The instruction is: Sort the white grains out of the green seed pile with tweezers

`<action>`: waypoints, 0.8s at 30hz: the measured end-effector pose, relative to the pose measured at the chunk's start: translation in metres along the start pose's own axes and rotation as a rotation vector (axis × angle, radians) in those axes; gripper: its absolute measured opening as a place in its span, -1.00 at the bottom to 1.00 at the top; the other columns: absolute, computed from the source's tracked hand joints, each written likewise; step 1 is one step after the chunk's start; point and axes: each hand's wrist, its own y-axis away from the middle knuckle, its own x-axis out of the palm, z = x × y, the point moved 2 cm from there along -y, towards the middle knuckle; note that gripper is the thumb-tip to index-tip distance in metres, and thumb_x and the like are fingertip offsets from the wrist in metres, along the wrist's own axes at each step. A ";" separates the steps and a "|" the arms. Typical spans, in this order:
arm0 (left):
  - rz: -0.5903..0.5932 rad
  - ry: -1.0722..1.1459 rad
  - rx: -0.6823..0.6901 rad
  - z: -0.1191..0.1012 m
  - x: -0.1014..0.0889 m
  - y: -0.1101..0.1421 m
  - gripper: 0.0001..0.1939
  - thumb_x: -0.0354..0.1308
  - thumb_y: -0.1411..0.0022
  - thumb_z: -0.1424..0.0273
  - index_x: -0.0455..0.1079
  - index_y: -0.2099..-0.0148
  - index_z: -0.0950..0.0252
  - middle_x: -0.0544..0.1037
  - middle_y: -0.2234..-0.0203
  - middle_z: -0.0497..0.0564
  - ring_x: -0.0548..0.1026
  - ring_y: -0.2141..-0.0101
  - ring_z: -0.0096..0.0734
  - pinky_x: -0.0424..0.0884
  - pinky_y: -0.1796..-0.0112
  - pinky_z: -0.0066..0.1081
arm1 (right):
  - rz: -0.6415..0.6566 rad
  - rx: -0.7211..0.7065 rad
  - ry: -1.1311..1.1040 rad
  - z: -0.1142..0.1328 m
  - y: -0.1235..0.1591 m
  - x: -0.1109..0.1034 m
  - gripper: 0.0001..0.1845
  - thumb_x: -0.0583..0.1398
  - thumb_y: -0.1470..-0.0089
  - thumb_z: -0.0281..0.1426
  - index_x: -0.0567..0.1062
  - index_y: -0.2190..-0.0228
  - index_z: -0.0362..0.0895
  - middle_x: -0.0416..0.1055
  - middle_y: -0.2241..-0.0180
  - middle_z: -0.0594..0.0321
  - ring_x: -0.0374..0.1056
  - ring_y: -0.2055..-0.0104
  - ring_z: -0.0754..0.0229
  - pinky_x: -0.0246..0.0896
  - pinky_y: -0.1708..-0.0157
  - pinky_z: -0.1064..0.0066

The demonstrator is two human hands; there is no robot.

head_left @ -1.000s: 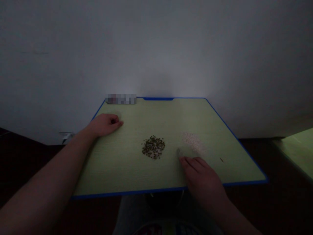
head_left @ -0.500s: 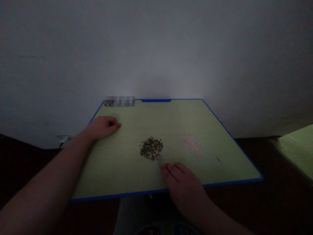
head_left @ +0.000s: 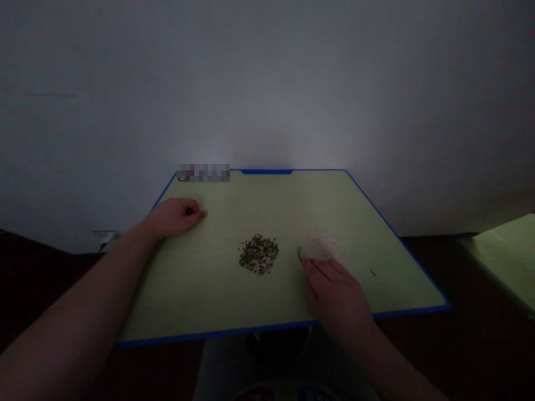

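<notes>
My right hand (head_left: 340,295) has its fingertips together on a small, perhaps spoon-like tool (head_left: 300,254) between dark seeds (head_left: 258,254) and pale grains (head_left: 324,243) on the tabletop (head_left: 200,301). My left hand (head_left: 178,216) curls nearby; I can't tell its grip.

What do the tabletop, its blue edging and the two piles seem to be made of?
Tabletop: perhaps wood-look laminate, dull, with faint streaks.
Blue edging: probably plastic, being evenly coloured.
Dark pile: separate small pieces, possibly dry seeds or beans, with paler bits.
Pale pile: finer, possibly rice; too blurred to confirm.
</notes>
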 end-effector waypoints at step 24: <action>-0.009 0.001 0.013 0.003 0.001 -0.001 -0.57 -0.06 -0.11 0.00 0.35 0.48 0.24 0.38 0.63 -0.02 0.32 0.53 -0.38 0.15 0.44 -0.36 | -0.014 -0.175 -0.195 0.052 0.019 -0.004 -0.53 0.12 0.03 -0.67 0.48 0.04 -0.31 0.54 0.18 0.02 0.39 0.19 0.09 0.36 0.10 0.31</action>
